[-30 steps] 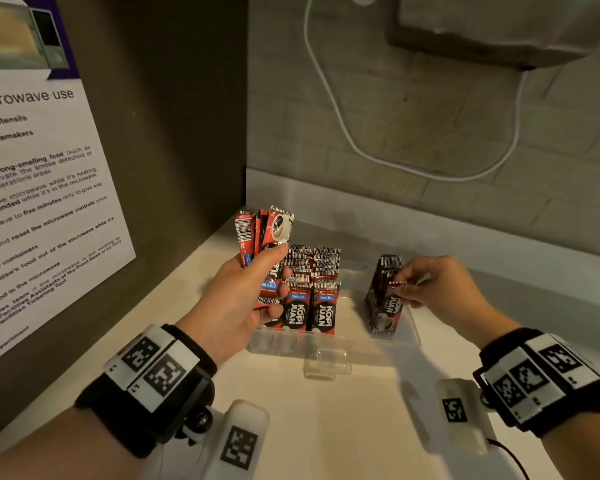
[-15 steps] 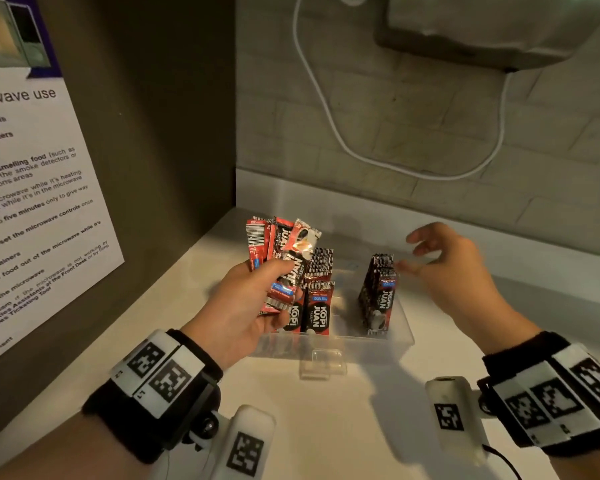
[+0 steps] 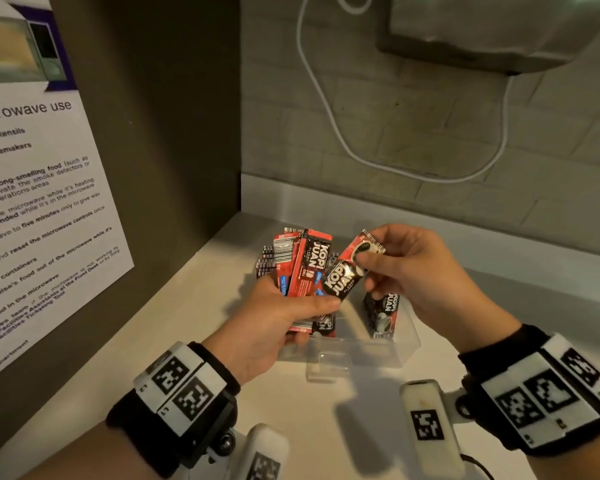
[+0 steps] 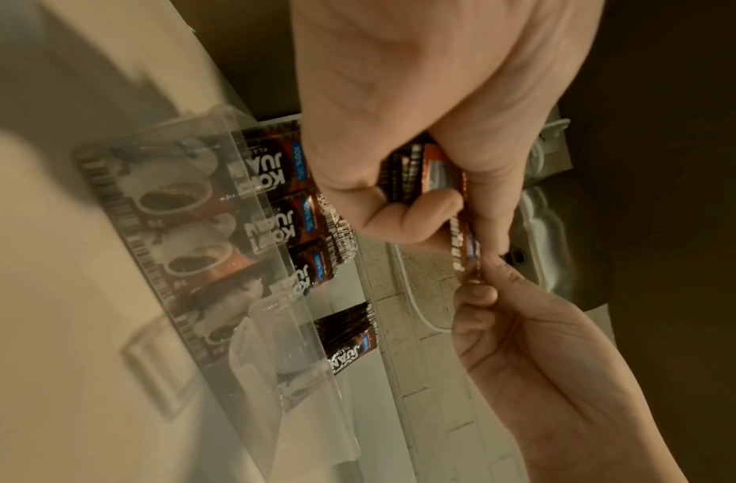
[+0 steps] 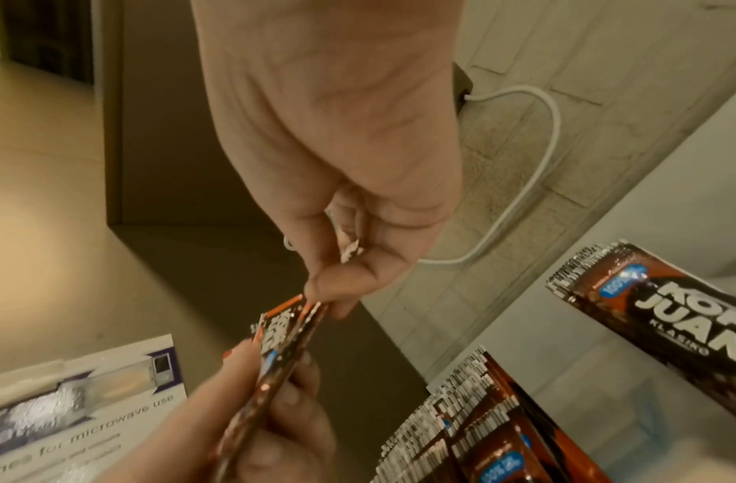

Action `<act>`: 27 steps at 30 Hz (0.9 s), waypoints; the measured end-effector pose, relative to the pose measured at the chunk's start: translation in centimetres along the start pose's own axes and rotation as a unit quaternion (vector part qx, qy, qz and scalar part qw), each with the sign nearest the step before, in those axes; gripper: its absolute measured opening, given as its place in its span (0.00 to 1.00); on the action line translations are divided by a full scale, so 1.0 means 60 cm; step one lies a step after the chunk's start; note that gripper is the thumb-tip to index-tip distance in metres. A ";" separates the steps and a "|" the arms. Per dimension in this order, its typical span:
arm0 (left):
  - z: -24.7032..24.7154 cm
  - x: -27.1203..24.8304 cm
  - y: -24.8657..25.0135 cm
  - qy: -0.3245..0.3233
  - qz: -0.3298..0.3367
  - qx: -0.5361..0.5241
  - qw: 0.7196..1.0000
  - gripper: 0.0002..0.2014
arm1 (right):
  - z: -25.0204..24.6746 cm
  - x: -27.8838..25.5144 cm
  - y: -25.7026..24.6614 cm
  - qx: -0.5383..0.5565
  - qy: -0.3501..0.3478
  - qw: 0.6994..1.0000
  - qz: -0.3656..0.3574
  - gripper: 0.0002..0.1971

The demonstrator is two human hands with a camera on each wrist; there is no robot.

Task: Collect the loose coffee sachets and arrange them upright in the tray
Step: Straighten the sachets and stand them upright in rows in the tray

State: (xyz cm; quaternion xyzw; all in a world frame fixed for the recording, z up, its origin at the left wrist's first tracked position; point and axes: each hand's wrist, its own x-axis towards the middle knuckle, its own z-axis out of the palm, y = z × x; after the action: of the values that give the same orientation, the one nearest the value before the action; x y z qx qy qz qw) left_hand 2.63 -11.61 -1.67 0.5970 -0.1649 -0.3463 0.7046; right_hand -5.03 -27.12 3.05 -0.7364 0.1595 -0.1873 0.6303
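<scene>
My left hand (image 3: 291, 306) grips a fanned bunch of red and black Kopi Juan sachets (image 3: 302, 265) above the clear plastic tray (image 3: 406, 344). My right hand (image 3: 378, 258) pinches the top end of one tilted sachet (image 3: 354, 268) at the right of that bunch; its lower end still lies under my left thumb. In the tray, rows of sachets (image 4: 283, 202) stand upright at the left, and a separate upright group (image 3: 383, 313) stands at the right. The right wrist view shows that pinched sachet (image 5: 283, 326) edge-on between both hands.
The tray sits on a white counter (image 3: 343, 427) in a corner. A dark side panel with a microwave-use notice (image 3: 39, 209) stands on the left. A brick wall with a hanging white cable (image 3: 329, 109) and a grey appliance (image 3: 492, 26) is behind.
My right hand left the right-hand group in the tray, rose and moved left, and took hold of one sachet from the bunch. My left hand lifted the bunch slightly toward the middle.
</scene>
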 end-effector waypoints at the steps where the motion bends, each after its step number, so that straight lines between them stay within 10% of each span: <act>1: 0.000 0.000 -0.002 0.002 0.005 -0.002 1.000 0.21 | -0.003 0.001 -0.002 0.029 -0.001 1.000 0.008 0.05; 11: 0.008 0.012 0.009 0.052 0.096 -0.076 0.991 0.14 | -0.018 -0.018 0.005 -0.229 -0.189 0.955 0.028 0.08; 27: 0.006 0.014 0.009 0.095 0.021 -0.063 0.993 0.17 | -0.100 0.012 0.052 -0.151 0.073 0.985 -0.028 0.19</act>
State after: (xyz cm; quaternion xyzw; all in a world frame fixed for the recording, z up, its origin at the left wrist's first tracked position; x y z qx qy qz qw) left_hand 3.14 -12.44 -1.24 0.5781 -0.0873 -0.2828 0.7604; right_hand -7.25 -33.14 0.84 -0.8114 0.2111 -0.2316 0.4934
